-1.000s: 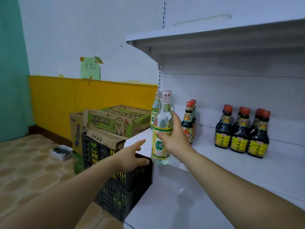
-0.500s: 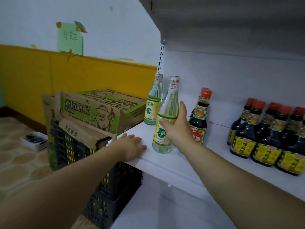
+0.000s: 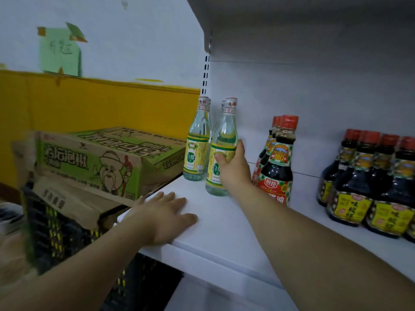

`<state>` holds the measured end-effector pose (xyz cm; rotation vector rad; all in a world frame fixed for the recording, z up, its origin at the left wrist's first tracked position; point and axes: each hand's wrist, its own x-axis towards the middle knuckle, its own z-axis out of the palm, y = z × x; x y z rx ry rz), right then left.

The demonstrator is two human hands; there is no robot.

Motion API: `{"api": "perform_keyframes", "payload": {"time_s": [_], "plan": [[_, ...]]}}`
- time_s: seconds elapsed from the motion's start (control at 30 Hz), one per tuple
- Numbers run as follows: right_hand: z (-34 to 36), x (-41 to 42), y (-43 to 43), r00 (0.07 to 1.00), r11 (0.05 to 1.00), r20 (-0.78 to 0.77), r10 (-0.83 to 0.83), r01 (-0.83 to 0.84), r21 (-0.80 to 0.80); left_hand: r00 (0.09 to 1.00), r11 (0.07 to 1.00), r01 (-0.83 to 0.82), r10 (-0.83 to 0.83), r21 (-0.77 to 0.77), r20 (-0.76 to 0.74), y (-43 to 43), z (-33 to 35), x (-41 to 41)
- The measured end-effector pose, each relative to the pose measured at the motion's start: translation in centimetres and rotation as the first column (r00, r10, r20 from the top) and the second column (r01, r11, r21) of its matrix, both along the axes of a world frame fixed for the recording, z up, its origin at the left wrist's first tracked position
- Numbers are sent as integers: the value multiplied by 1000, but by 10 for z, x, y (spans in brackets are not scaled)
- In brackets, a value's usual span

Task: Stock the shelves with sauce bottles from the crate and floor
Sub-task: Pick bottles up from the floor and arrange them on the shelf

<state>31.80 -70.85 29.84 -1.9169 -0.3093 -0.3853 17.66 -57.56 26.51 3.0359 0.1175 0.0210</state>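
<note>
The right hand (image 3: 233, 169) grips a clear bottle (image 3: 224, 131), fingers curled round its yellow-green label reading "白醋". The bottle stands upright on the white shelf (image 3: 224, 239), cap up. At its 10 o'clock stands a matching bottle (image 3: 197, 149); at its 3 o'clock, a dark bottle (image 3: 278, 167) marked "180天" and "厨邦". The left hand (image 3: 164, 218) lies flat, fingers straight, on the shelf edge at 7 o'clock. The cardboard box (image 3: 96, 162) at 9 o'clock reads "老坛泡椒".

Both bare forearms reach forward from the lower edge of the view. The left hand (image 3: 164, 218) lies palm down, fingers straight and slightly spread, flat on the shelf (image 3: 224, 234) near its front corner. The right hand (image 3: 234, 170) is extended further in, thumb and fingers curled round the lower body of an upright clear vinegar bottle (image 3: 224, 135).
</note>
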Motion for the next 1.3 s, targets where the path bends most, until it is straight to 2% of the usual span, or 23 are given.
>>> {"api": "perform_keyframes", "payload": {"time_s": [0.47,0.93,1.07,1.17,1.3], "plan": [[-6,30,18,998,999,52,-42,44,-21,1000,1000,-4,4,-10,3,-1,-1,-1],[-7,42,21,998,997,37,-57,58,-46,1000,1000,-9,9,-12,19,5,-9,5],[0,35,20,997,985,-22,-74,70,-156,1000,999,-13,14,-38,26,5,-7,5],[4,20,15,997,967,-43,-71,58,-249,997,992,-32,40,-124,65,4,-4,1],[5,-20,5,999,889,-26,44,-51,-454,988,986,-64,84,-156,126,3,4,-21]]}}
